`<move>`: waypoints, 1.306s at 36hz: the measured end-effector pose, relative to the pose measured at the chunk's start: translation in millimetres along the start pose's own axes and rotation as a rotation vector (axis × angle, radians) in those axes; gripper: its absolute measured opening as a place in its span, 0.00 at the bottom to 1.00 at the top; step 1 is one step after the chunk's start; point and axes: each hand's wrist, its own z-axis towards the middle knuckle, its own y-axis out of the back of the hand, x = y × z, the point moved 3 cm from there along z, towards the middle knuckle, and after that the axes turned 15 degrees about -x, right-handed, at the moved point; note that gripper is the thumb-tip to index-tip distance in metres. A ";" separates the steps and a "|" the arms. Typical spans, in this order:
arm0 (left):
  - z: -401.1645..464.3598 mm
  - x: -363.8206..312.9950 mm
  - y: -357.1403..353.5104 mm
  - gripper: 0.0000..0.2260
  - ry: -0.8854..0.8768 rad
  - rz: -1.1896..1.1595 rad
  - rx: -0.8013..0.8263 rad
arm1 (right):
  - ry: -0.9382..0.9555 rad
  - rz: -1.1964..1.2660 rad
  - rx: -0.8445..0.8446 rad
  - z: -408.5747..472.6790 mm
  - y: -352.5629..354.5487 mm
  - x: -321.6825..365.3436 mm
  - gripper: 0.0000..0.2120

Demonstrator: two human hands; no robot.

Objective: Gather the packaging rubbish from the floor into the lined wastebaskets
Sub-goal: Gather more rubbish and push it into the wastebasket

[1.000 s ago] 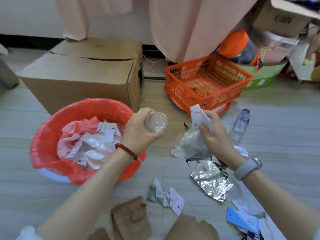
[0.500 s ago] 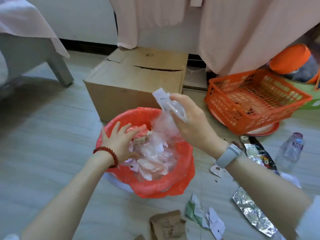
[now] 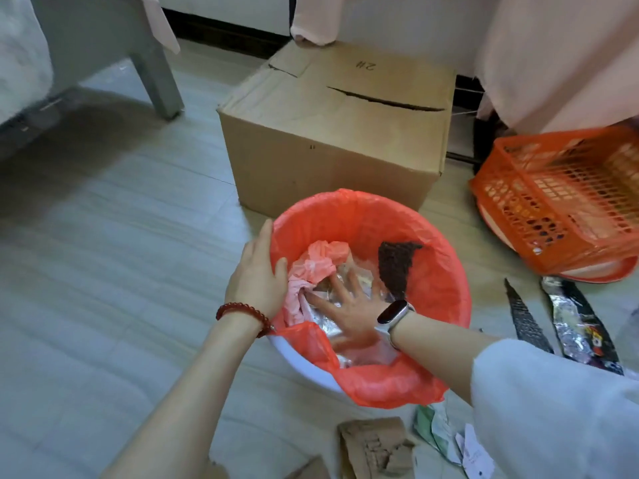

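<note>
From the head camera, a round white wastebasket lined with a red plastic bag (image 3: 432, 271) stands on the pale floor, and everything else sits around it. The right hand (image 3: 349, 305) reaches down inside it, fingers (image 3: 332, 281) straight and spread apart, pressing flat on the clear crinkled plastic packaging (image 3: 359, 281) piled in the basket. A crumpled pink plastic wrapper (image 3: 311, 267) lies in the basket just left of that hand, and a dark brown torn scrap (image 3: 394, 267) lies against the liner on its far side. The left hand (image 3: 256, 278) grips the basket's left rim, thumb hooked over the red liner and fingers down the outside. Right behind the basket stands a closed brown cardboard box (image 3: 332, 133); to its right, an orange plastic lattice crate (image 3: 560, 198). Right of the basket on the floor lie torn silver foil wrappers (image 3: 574, 323); just in front of it, torn brown cardboard pieces (image 3: 373, 447) and white-green paper scraps (image 3: 446, 437)
</note>
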 end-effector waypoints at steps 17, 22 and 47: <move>-6.4 -14.7 5.1 0.23 0.099 0.174 0.068 | -0.070 0.310 -0.011 -63.6 62.1 -18.0 0.38; -5.4 -34.5 10.4 0.23 0.039 0.194 -0.025 | -0.105 0.324 -0.233 -92.5 95.1 -23.9 0.29; -81.7 -75.9 -99.0 0.26 -0.417 0.767 0.831 | -0.051 -0.212 -0.272 -128.2 79.0 -67.1 0.21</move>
